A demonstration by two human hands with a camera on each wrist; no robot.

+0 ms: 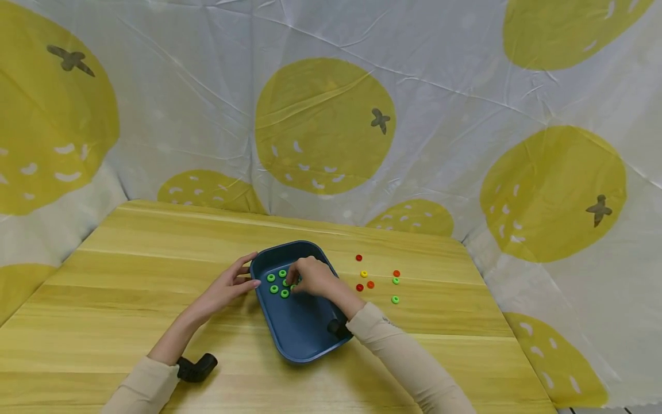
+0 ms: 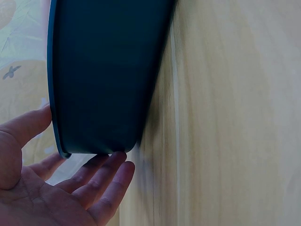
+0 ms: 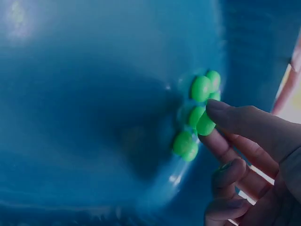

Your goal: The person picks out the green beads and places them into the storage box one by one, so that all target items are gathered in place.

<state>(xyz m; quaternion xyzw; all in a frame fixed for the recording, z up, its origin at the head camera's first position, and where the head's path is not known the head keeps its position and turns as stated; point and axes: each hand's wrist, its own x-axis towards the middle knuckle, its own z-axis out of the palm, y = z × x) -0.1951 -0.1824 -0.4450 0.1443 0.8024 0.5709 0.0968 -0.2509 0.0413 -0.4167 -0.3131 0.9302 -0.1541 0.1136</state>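
A deep blue tray (image 1: pixel 300 339) stands on the table, with several green ring beads (image 1: pixel 274 289) gathered near its far left end. My left hand (image 1: pixel 227 292) holds the tray's left far corner, thumb at the rim and fingers against the outer wall, as the left wrist view also shows. Inside the tray is my right hand (image 1: pixel 312 278). Between its thumb and index finger it pinches a green ring bead (image 3: pixel 206 125), close beside other green beads (image 3: pixel 201 89). The other fingers of that hand are curled. In the head view the hand hides part of the bead group.
Right of the tray, loose ring beads lie on the wooden table (image 1: pixel 439 322): red (image 1: pixel 359 258), yellow (image 1: pixel 364 274), orange (image 1: pixel 370 284) and green (image 1: pixel 395 299). A white cloth with yellow fruit print (image 1: pixel 326 126) hangs behind the table. A black wrist device (image 1: pixel 198 368) sits at the left cuff.
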